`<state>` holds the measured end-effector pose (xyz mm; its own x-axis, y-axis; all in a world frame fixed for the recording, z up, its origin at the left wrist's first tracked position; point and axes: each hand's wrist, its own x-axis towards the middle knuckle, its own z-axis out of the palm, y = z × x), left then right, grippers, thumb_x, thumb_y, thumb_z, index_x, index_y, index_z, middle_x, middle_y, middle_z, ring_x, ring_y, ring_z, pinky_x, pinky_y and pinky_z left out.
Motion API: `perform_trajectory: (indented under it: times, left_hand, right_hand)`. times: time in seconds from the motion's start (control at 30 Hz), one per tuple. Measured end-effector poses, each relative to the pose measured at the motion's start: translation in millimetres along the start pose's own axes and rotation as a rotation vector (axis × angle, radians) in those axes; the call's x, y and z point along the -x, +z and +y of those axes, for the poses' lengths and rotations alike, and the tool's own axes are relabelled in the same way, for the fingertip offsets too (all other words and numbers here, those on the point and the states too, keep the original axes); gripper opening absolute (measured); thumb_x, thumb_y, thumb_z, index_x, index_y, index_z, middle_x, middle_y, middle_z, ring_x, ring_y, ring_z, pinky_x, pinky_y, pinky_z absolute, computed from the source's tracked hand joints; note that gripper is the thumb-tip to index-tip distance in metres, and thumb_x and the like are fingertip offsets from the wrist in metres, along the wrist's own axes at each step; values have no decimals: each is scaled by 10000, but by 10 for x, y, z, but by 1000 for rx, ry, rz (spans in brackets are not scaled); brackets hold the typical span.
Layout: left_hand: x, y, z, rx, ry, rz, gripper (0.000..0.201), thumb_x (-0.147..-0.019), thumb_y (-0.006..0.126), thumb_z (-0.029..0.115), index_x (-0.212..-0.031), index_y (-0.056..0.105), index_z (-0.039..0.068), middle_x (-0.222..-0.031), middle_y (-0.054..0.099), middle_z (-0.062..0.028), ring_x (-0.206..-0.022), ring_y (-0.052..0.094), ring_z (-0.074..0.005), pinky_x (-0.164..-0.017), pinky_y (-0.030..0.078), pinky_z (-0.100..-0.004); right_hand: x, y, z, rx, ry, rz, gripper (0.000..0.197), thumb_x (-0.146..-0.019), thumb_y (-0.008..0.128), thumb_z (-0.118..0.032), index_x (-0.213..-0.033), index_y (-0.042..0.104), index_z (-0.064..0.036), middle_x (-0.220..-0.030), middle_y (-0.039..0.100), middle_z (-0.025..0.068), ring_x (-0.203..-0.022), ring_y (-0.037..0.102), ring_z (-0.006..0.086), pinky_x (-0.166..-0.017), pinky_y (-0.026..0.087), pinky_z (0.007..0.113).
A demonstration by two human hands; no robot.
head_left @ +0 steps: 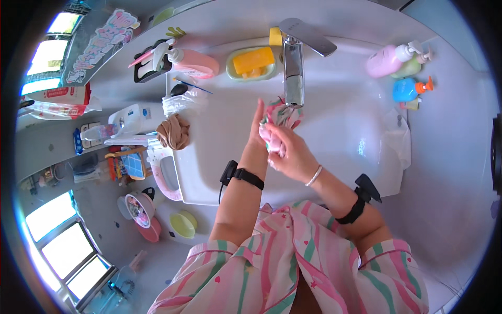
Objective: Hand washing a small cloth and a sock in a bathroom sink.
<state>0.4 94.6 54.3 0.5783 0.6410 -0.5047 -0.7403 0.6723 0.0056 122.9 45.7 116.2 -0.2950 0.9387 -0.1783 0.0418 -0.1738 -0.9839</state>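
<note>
Pale grey washroom surroundings curve around a wide, white, rectangular sink (340, 172), with bright window panes (65, 251) at lower left. Along the bottom is the wearer's loose shirt (261, 251), striped in pink, green and white. Both forearms reach up over the sink, each with a black strap.

At the sink's far edge stands a chrome faucet (294, 68), its spout pointing toward the wearer. Just below the spout, the right hand (295, 154) curls its fingers over a bunched cloth (285, 114) of pink, white and green, pressing it against the left hand (257, 130). One digit of the left hand points upward beside the cloth; the rest is hidden, so its grip cannot be told.

Left of the faucet lie a pink pump bottle (196, 64) and, nearer the spout, a pale green dish (230, 69) holding an orange-yellow bar (253, 60). On the right are a lilac-pink bottle (384, 60) and a smaller blue bottle (403, 90) with an orange top. Smallest is a pale bracelet (314, 176) around the right wrist.
</note>
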Motion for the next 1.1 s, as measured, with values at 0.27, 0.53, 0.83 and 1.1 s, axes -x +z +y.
perform_trajectory:
  times: [0.27,0.53,0.83,1.1]
  left_hand:
    - [-224,0,-417,-237,346,266,421,-999,545,312,-1343,438,95,-1126,636,-82,-885,638,-167,-674,544,-272]
    - [-192,-435,37,-264,256,132,339,-1039,431,358,-1185,545,74,-1037,651,-77,-802,648,-192,-641,549,-311]
    - [-33,213,-219,-440,401,261,548,-1025,334,516,-1304,479,67,-1207,600,-138,-1127,598,-269,-922,522,-420]
    - [134,202,-141,-424,364,106,674,-1016,313,547,-1488,243,71,-1413,414,-152,-1189,526,-313,-972,465,-468]
  right_hand:
    - [-590,-355,221,781,-20,283,241,-753,722,-188,-890,593,-36,-962,608,148,-916,594,346,-781,508,446]
    - [-194,37,18,312,-213,-11,160,-807,695,-137,-944,634,-80,-1035,623,136,-920,623,351,-782,511,439]
    - [-551,-574,599,202,78,335,432,-857,670,-409,-813,644,19,-812,665,171,-678,648,322,-673,527,383]
    - [-352,-573,500,-219,392,102,628,-796,730,-153,-1322,420,-7,-1017,629,140,-879,629,197,-769,539,311]
